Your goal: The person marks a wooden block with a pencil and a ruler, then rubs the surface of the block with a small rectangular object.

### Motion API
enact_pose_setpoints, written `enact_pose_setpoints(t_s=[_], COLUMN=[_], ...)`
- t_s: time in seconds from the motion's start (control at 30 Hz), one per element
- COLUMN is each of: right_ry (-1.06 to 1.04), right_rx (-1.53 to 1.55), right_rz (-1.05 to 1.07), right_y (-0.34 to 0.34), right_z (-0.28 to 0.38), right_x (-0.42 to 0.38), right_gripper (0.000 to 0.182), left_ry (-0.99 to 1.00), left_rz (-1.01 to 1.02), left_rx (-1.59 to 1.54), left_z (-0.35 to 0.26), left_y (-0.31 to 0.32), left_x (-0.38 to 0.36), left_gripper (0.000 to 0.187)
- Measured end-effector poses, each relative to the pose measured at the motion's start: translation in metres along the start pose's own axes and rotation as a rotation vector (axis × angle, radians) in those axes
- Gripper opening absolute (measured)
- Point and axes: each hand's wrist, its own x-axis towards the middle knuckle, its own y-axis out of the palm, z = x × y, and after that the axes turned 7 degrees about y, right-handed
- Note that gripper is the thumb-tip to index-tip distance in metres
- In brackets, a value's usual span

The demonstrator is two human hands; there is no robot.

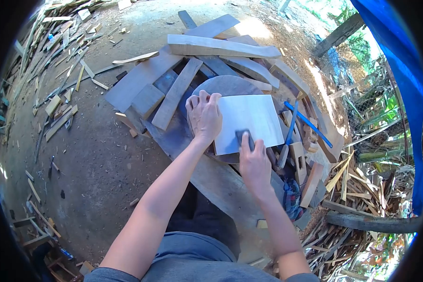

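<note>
A pale, square wooden board (239,113) lies on a round dark support (225,84) on the workbench. My left hand (204,115) grips the board's upper left edge, with its fingers bent over the corner. In my right hand (254,162) is a small dark block (244,137), slightly blurred, held against the board's lower part. The index finger stretches along the block. Just right of the board lie a blue-and-grey long-handled tool (291,124) and a thin blue rod (310,126).
Planks and cut wood pieces (216,45) are piled behind the board. A slotted wooden piece (298,162) lies on the right. Wood scraps (63,115) litter the dirt floor at left; offcuts (362,183) and a blue tarp (402,61) are at right.
</note>
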Motion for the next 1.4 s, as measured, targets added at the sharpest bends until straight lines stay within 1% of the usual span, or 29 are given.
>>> enact_pose_setpoints(t_s=[0.03,0.1,0.17,0.2,0.27,0.33,0.37,0.43,0.47,0.53,0.6,0.7,0.77,0.8,0.87,0.93,1.0,1.07,1.1,1.13,1.17,1.2,1.27,1.3,1.37,1.4], right_ry=[-0.039,0.030,0.042,0.045,0.084,0.083,0.042,0.008,-0.002,-0.016,-0.026,0.035,0.024,0.005,-0.040,-0.045,-0.037,-0.012,-0.020,-0.026,-0.025,-0.002,0.001,-0.017,-0.092,-0.097], right_rx=[0.002,0.054,0.057,0.061,0.101,0.119,0.085,0.047,0.060,0.086,0.060,0.103,0.075,0.041,0.089,0.091,0.102,0.038,0.052,0.065,0.071,0.076,0.041,-0.001,0.028,0.025], right_rz=[-0.062,-0.063,-0.124,-0.126,-0.061,-0.027,-0.029,-0.024,0.008,0.026,-0.060,-0.087,-0.097,-0.111,-0.086,-0.060,-0.051,-0.032,-0.093,-0.148,-0.151,-0.127,-0.080,-0.058,-0.089,-0.075], right_y=[0.010,0.024,0.039,0.034,0.027,0.016,0.012,0.006,0.003,0.007,0.018,0.032,0.030,0.028,0.016,0.009,0.010,0.021,0.029,0.035,0.033,0.033,0.029,0.026,0.010,0.006], right_z=[-0.004,-0.001,0.003,0.006,0.008,0.010,0.011,0.008,0.007,0.011,0.014,0.026,0.025,0.024,0.021,0.019,0.021,0.023,0.026,0.029,0.030,0.033,0.035,0.033,0.032,0.032], right_x=[0.018,0.068,0.109,0.108,0.097,0.053,0.023,-0.006,-0.011,0.001,0.051,0.101,0.075,0.059,0.007,-0.011,-0.007,0.041,0.068,0.083,0.085,0.084,0.068,0.042,-0.009,-0.015], right_gripper=[0.046,0.044,0.042,0.042,0.044,0.045,0.045,0.045,0.045,0.044,0.044,0.044,0.045,0.045,0.040,0.040,0.039,0.040,0.042,0.044,0.044,0.045,0.046,0.046,0.044,0.044], left_ry=[0.003,0.014,0.020,0.013,0.012,0.082,0.075,0.047,0.045,0.037,0.054,0.036,0.023,0.021,0.025,-0.009,-0.019,0.003,0.008,0.004,0.000,0.003,0.085,0.081,0.043,0.028], left_rz=[-0.002,-0.004,-0.011,0.020,0.071,0.098,0.099,-0.015,-0.010,-0.017,-0.043,0.003,-0.008,-0.015,-0.086,-0.063,-0.042,-0.112,-0.119,-0.072,-0.024,-0.018,-0.082,-0.091,-0.084,-0.079], left_rx=[-0.006,-0.017,-0.027,-0.038,-0.055,-0.054,-0.057,-0.093,-0.092,-0.115,-0.129,-0.140,0.012,0.012,0.044,0.022,0.005,-0.144,-0.139,-0.208,-0.277,-0.271,-0.284,-0.286,-0.250,-0.252], left_z=[0.000,0.001,0.004,0.005,0.010,0.015,0.016,0.016,0.016,0.018,0.019,0.016,0.013,0.013,0.013,0.012,0.014,0.022,0.026,0.030,0.032,0.034,0.039,0.039,0.034,0.034], left_y=[0.000,0.002,0.001,0.000,-0.001,-0.008,-0.006,0.001,0.002,0.004,0.005,-0.001,-0.003,-0.003,0.000,0.002,0.003,0.009,0.005,0.001,-0.002,-0.005,-0.007,-0.007,-0.006,-0.004], left_x=[-0.001,-0.002,0.001,0.003,-0.001,0.002,0.003,0.003,0.001,0.002,0.003,0.002,0.000,0.004,0.003,0.004,0.004,0.004,0.003,0.000,-0.003,-0.008,-0.012,-0.009,-0.013,-0.016], left_gripper=[0.028,0.027,0.026,0.025,0.025,0.025,0.025,0.023,0.023,0.022,0.022,0.021,0.018,0.018,0.014,0.012,0.011,0.012,0.012,0.014,0.015,0.015,0.018,0.018,0.018,0.018])
